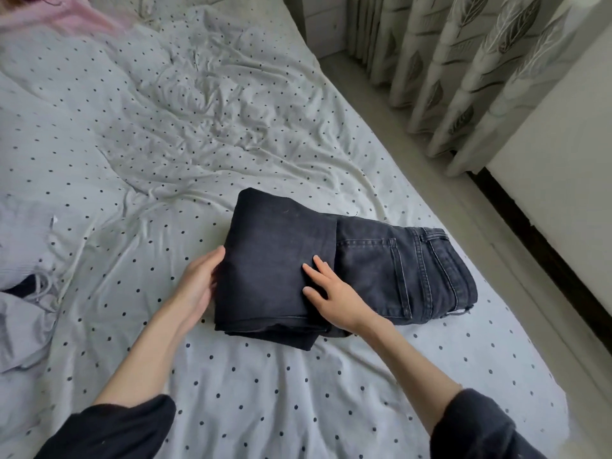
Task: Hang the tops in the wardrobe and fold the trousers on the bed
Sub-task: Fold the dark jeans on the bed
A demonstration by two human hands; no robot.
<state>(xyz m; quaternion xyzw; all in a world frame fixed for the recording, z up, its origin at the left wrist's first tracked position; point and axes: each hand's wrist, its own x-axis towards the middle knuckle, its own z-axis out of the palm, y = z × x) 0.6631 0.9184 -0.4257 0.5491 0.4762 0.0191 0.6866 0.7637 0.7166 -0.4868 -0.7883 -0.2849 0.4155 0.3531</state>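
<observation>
Resting flat on folded black jeans (347,270) on the dotted bed (265,392): right hand (334,294) relaxed, left hand (200,286) cupping their edge.

Leaf-print curtains (463,61) hang over a pale, perhaps tiled floor (430,180).

We see the folded trousers (331,270) on the bed (231,376), near its right edge. Other garments (23,286) lie at its left edge, and curtains (463,67) hang beyond the floor strip (440,207) on the right.
</observation>
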